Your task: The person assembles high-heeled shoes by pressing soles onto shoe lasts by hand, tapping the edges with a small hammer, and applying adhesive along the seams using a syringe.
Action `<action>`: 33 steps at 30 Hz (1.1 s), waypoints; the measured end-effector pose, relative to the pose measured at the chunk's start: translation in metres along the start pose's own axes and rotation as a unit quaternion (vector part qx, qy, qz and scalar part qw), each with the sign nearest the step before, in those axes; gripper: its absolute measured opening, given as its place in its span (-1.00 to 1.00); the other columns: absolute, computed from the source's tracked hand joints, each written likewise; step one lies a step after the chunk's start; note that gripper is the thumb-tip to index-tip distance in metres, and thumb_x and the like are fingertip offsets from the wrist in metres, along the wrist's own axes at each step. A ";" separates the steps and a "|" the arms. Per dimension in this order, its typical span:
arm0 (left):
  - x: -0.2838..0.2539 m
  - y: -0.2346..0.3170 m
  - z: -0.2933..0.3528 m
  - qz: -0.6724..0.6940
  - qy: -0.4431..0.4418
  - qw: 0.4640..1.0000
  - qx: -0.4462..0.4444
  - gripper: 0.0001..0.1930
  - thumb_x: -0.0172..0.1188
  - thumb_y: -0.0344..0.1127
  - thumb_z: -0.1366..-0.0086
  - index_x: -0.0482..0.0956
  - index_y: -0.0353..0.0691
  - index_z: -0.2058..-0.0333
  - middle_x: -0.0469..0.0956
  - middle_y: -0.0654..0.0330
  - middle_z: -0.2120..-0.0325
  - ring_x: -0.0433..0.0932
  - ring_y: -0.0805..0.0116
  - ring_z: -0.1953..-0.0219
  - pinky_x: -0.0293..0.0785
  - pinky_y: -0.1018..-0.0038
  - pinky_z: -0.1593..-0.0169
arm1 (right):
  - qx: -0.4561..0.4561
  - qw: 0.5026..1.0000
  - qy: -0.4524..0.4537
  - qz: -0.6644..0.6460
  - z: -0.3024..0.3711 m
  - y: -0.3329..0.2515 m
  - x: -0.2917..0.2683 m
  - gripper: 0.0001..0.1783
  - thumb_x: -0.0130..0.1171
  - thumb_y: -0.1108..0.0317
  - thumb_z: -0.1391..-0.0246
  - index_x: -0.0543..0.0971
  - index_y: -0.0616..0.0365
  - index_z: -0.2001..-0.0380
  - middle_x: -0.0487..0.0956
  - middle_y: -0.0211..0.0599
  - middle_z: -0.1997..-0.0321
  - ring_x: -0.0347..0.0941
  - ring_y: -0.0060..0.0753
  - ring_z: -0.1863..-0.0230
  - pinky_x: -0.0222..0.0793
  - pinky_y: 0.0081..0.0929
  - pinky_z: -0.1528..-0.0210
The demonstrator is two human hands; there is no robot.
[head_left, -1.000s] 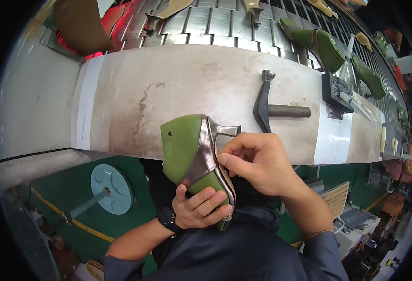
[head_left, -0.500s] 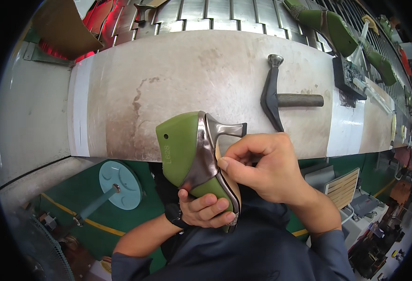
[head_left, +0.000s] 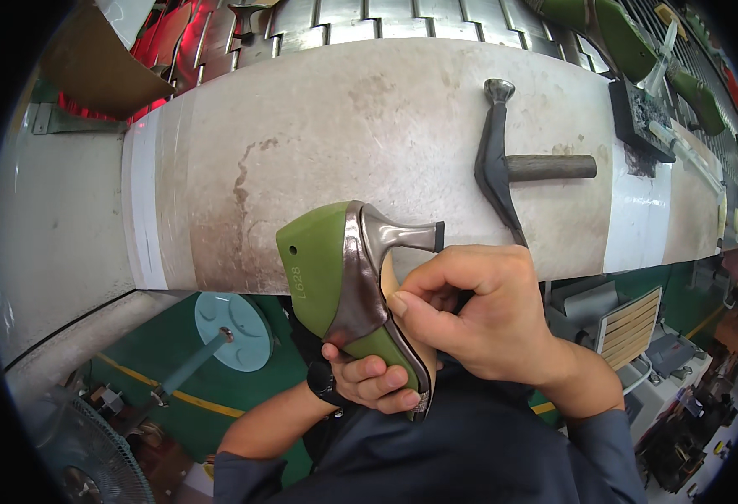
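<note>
A metallic brown heeled shoe point(head_left: 359, 294) on a green shoe last point(head_left: 312, 252) is held in front of me, sole to the right and heel point(head_left: 403, 233) sticking out to the right. My left hand point(head_left: 376, 382) wraps its fingers round the toe part. My right hand point(head_left: 486, 315) is closed in a pinch, thumb and forefinger against the tan sole point(head_left: 396, 273) at its edge below the heel. Whatever those fingertips hold, if anything, is hidden. On the pale worktop point(head_left: 344, 126) beyond lies a hammer point(head_left: 495, 151) with a wooden handle.
A dark block with brush-like tools point(head_left: 642, 122) sits at the worktop's right end. More green lasts point(head_left: 621, 42) stand on the metal slat conveyor point(head_left: 369, 18) behind. To the lower left are a round light-blue base point(head_left: 243, 332) and a fan point(head_left: 92, 462).
The whole view has shifted a little. My right pinch has moved slightly along the sole's edge, while my left hand keeps its hold on the shoe.
</note>
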State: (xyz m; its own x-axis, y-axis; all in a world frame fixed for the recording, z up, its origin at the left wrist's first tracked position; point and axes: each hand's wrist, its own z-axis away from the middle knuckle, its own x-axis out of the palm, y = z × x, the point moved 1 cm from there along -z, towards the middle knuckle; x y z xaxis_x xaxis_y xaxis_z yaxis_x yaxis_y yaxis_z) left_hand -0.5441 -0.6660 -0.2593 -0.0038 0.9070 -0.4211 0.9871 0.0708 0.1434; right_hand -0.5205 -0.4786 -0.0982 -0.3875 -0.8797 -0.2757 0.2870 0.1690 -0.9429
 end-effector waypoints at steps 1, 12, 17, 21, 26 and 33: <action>0.003 0.002 0.001 -0.005 0.018 1.000 -0.009 -0.15 0.39 0.17 -0.31 0.16 0.22 -0.46 0.26 0.39 -0.45 0.16 0.24 -0.55 -0.29 -0.26 -0.60 | 0.000 1.000 0.002 -0.002 0.000 0.000 0.000 -0.90 0.45 0.49 -0.10 0.72 0.30 0.41 0.69 -0.35 0.52 0.55 -0.71 0.51 0.45 -0.65 0.47; -0.001 0.005 0.015 -0.011 0.026 0.999 -0.015 -0.09 0.40 0.23 -0.29 0.10 0.21 -0.47 0.25 0.36 -0.45 0.14 0.21 -0.56 -0.26 -0.28 -0.59 | -0.044 0.999 0.016 0.006 0.001 0.001 0.003 -0.90 0.45 0.50 -0.09 0.71 0.29 0.41 0.68 -0.32 0.54 0.57 -0.67 0.54 0.47 -0.64 0.47; 0.009 -0.001 0.001 -0.046 0.042 0.998 -0.003 -0.28 0.12 0.13 -0.49 0.02 -0.01 -0.41 0.23 0.27 -0.35 0.21 0.34 -0.48 -0.05 0.04 -0.61 | -0.052 0.998 0.022 0.014 0.002 0.005 0.002 -0.91 0.42 0.50 -0.10 0.70 0.31 0.41 0.68 -0.32 0.52 0.58 -0.64 0.52 0.49 -0.61 0.45; 0.000 0.003 -0.006 0.028 0.003 0.999 -0.028 -0.06 0.48 0.21 -0.22 0.15 0.21 -0.45 0.26 0.29 -0.45 0.16 0.14 -0.55 -0.25 -0.29 -0.58 | -0.005 1.000 0.020 -0.002 0.008 0.001 -0.006 -0.92 0.37 0.50 -0.12 0.71 0.31 0.37 0.70 -0.30 0.47 0.61 -0.60 0.45 0.51 -0.58 0.38; -0.014 -0.004 -0.007 0.043 -0.034 0.998 -0.010 -0.04 0.49 0.23 -0.21 0.18 0.12 -0.44 0.26 0.16 -0.42 0.16 0.06 -0.54 -0.23 -0.30 -0.57 | -0.080 0.995 0.029 0.050 0.025 -0.003 -0.052 -0.91 0.35 0.50 -0.19 0.70 0.33 0.27 0.72 -0.23 0.40 0.64 -0.53 0.41 0.55 -0.52 0.32; -0.019 0.001 -0.008 0.025 -0.087 0.996 -0.003 -0.03 0.46 0.25 -0.22 0.16 0.07 -0.45 0.26 0.12 -0.40 0.14 0.02 -0.54 -0.27 -0.37 -0.55 | -0.003 0.888 0.391 -0.243 0.017 0.043 -0.174 -0.47 0.26 0.46 -0.26 0.40 0.35 -0.26 0.73 -0.10 0.12 0.67 -0.44 0.33 0.56 -0.56 0.26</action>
State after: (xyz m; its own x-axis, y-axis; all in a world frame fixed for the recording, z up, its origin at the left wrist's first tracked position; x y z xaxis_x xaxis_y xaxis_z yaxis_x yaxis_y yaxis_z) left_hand -0.5441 -0.6798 -0.2443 0.0738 0.8234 -0.5626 0.9845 0.0299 0.1729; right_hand -0.4258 -0.3259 -0.0874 -0.9547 -0.2723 0.1201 -0.0837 -0.1414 -0.9864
